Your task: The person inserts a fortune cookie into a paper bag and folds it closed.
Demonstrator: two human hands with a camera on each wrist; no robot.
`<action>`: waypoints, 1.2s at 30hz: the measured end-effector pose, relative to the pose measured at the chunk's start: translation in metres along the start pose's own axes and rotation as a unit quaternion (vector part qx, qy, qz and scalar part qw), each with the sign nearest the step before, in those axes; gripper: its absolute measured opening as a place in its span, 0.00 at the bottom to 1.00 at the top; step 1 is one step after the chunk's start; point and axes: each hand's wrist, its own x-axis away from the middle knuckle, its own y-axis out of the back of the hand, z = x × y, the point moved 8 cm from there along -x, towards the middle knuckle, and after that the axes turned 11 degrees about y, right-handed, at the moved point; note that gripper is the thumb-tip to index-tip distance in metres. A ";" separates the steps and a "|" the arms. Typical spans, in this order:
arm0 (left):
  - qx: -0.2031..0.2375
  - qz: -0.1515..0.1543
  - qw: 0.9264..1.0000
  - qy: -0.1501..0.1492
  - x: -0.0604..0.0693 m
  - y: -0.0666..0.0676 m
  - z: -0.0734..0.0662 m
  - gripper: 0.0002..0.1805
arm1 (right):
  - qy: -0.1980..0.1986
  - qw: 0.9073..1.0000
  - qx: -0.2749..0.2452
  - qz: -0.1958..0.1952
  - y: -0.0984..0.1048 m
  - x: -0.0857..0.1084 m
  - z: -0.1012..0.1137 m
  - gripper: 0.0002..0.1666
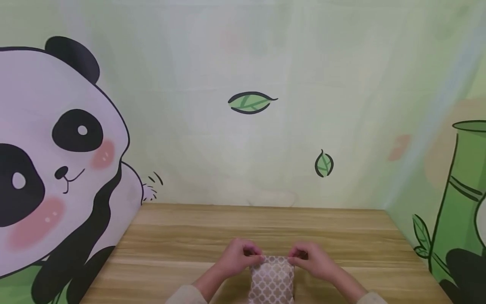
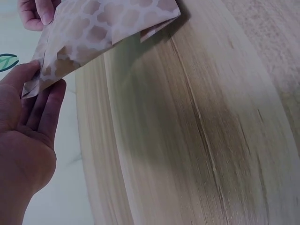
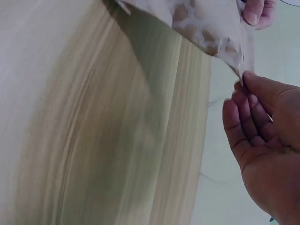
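A brown paper bag point(image 1: 272, 280) with a white lattice pattern stands between the two hands, near the front of the table. My left hand point(image 1: 238, 258) pinches its upper left corner between thumb and fingers. At the upper right corner, my right hand point(image 1: 313, 261) pinches the paper in the same way. From the left wrist view, the bag point(image 2: 93, 33) slants over the wood, and a folded flap of paper shows at its lower end. The right wrist view shows the thumb and index finger of the right hand point(image 3: 267, 145) on the bag's pointed corner. The bag's inside is hidden.
The wood-grain table point(image 1: 265, 228) reaches back to a pale green backdrop point(image 1: 284, 139) printed with leaves. A printed panda point(image 1: 76, 169) covers the left side, and printed bamboo point(image 1: 459, 190) stands on the right.
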 end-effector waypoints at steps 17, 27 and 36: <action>-0.129 -0.003 0.992 -0.009 -0.004 0.000 0.034 0.06 | 0.003 0.998 0.031 0.048 -0.021 0.000 -0.034 0.02; -0.220 -0.046 0.974 0.033 -0.011 0.002 0.033 0.08 | -0.033 0.996 0.063 0.048 -0.028 -0.007 -0.048 0.03; -0.284 -0.085 0.954 0.047 -0.022 0.005 0.035 0.09 | -0.033 0.995 0.086 0.038 -0.026 -0.021 -0.049 0.03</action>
